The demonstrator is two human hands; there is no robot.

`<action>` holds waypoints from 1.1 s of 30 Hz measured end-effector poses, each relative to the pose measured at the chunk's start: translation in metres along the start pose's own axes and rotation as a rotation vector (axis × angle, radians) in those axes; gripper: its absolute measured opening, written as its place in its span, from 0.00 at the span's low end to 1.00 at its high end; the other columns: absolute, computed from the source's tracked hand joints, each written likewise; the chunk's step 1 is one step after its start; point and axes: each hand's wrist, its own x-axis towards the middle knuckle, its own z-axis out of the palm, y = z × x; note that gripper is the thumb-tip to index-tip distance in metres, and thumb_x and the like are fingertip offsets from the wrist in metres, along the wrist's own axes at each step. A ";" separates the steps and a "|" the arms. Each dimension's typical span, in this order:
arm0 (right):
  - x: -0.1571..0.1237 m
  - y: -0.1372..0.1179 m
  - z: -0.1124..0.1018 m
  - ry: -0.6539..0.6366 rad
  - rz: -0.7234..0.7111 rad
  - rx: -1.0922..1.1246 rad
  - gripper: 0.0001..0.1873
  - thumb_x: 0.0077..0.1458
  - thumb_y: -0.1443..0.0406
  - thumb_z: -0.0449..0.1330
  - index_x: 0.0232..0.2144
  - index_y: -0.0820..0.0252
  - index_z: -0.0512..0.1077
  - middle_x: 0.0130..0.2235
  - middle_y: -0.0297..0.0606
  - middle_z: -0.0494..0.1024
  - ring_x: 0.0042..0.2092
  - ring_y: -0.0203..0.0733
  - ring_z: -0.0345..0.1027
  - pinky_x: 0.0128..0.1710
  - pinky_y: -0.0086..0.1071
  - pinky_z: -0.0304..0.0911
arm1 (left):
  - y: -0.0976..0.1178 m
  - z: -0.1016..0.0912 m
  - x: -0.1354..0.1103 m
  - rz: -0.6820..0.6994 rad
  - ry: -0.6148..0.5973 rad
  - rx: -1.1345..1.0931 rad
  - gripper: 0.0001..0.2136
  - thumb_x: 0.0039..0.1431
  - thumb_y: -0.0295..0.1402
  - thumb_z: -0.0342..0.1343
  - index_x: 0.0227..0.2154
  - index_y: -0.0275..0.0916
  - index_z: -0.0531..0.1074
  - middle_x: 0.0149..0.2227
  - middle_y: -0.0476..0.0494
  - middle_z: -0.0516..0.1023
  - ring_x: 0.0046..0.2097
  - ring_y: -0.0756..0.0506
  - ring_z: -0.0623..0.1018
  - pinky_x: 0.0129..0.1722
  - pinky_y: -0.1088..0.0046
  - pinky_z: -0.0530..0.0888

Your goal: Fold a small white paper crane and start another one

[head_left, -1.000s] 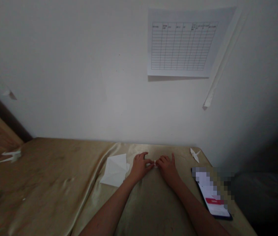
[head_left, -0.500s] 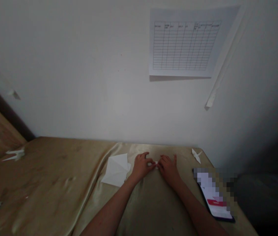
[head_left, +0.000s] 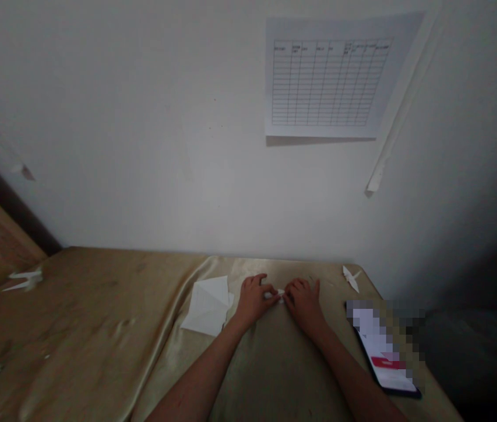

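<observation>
Small white paper [head_left: 281,295], lower middle

A phone [head_left: 384,358] lies on the bench [head_left: 279,375], lower right. Beyond it, your left hand [head_left: 254,299] and right hand [head_left: 303,302] meet at the paper, fingers of both pinched narrow, holding it. A creased sheet [head_left: 207,305] lies beside your left hand. Farthest, a printed chart [head_left: 325,82] hangs on the wall [head_left: 121,146], upper right.
</observation>
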 end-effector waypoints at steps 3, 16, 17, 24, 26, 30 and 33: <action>0.000 -0.002 0.001 -0.005 0.012 -0.026 0.10 0.63 0.64 0.52 0.39 0.55 0.73 0.46 0.41 0.77 0.56 0.51 0.62 0.62 0.69 0.28 | 0.000 0.000 0.000 -0.010 -0.001 0.004 0.08 0.56 0.43 0.63 0.36 0.50 0.82 0.58 0.44 0.71 0.58 0.38 0.68 0.60 0.55 0.62; 0.002 -0.003 0.004 -0.020 0.074 -0.043 0.09 0.61 0.63 0.54 0.37 0.54 0.74 0.46 0.40 0.76 0.55 0.52 0.60 0.61 0.69 0.29 | 0.003 0.000 0.002 -0.046 -0.030 0.006 0.08 0.54 0.41 0.64 0.36 0.50 0.81 0.59 0.47 0.71 0.59 0.39 0.68 0.60 0.58 0.60; 0.001 -0.002 0.005 -0.015 0.077 -0.044 0.09 0.61 0.62 0.54 0.37 0.55 0.74 0.46 0.41 0.76 0.56 0.52 0.59 0.61 0.68 0.30 | 0.004 0.000 0.002 -0.050 -0.030 0.006 0.08 0.54 0.41 0.64 0.36 0.50 0.81 0.59 0.47 0.71 0.59 0.39 0.68 0.60 0.58 0.60; 0.000 -0.003 0.009 0.016 0.129 -0.037 0.08 0.59 0.60 0.56 0.35 0.56 0.73 0.48 0.43 0.74 0.58 0.55 0.55 0.60 0.63 0.38 | 0.006 0.000 0.003 -0.078 -0.036 0.016 0.09 0.52 0.40 0.65 0.37 0.50 0.81 0.59 0.48 0.71 0.59 0.38 0.67 0.61 0.57 0.60; 0.001 -0.004 0.009 0.015 0.145 -0.055 0.08 0.59 0.60 0.56 0.35 0.56 0.73 0.49 0.44 0.73 0.58 0.55 0.55 0.60 0.61 0.40 | 0.007 0.000 0.003 -0.084 -0.042 0.021 0.09 0.51 0.40 0.65 0.37 0.51 0.81 0.59 0.48 0.71 0.60 0.38 0.67 0.62 0.57 0.59; 0.001 -0.006 0.010 0.021 0.166 -0.083 0.09 0.59 0.59 0.56 0.37 0.56 0.73 0.50 0.45 0.73 0.58 0.56 0.56 0.60 0.62 0.39 | 0.009 -0.001 0.004 -0.101 -0.036 0.043 0.09 0.52 0.42 0.65 0.37 0.51 0.81 0.59 0.48 0.71 0.60 0.38 0.67 0.62 0.57 0.59; 0.002 -0.005 0.011 0.022 0.159 -0.068 0.09 0.59 0.58 0.57 0.36 0.55 0.73 0.49 0.44 0.73 0.57 0.55 0.57 0.60 0.62 0.40 | 0.010 0.000 0.004 -0.099 -0.034 0.049 0.09 0.52 0.42 0.65 0.37 0.51 0.81 0.59 0.48 0.71 0.59 0.38 0.68 0.62 0.57 0.59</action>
